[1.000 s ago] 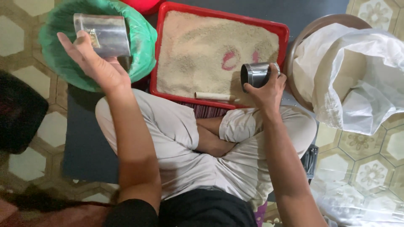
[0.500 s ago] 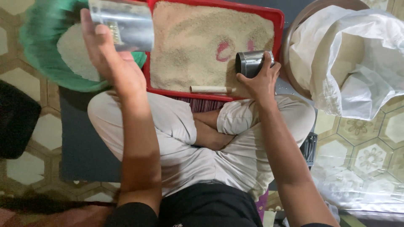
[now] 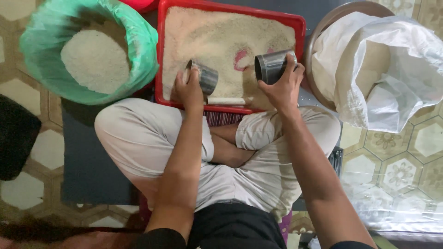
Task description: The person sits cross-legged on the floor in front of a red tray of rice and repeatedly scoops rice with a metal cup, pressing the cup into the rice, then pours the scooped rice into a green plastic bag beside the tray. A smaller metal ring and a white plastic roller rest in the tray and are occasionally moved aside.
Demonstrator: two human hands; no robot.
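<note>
Inside each grip, a metal cup [image 3: 203,77].

1. Setting: a home floor used for sorting grain; patterned hexagonal floor tiles [image 3: 397,170], with a dark mat [image 3: 87,161] under the cross-legged sitter.
2. Evidence: red tray [image 3: 160,55] spread with rice, green-lined basin [image 3: 41,32] of rice, white woven sack [image 3: 392,69] in a round tub.
</note>
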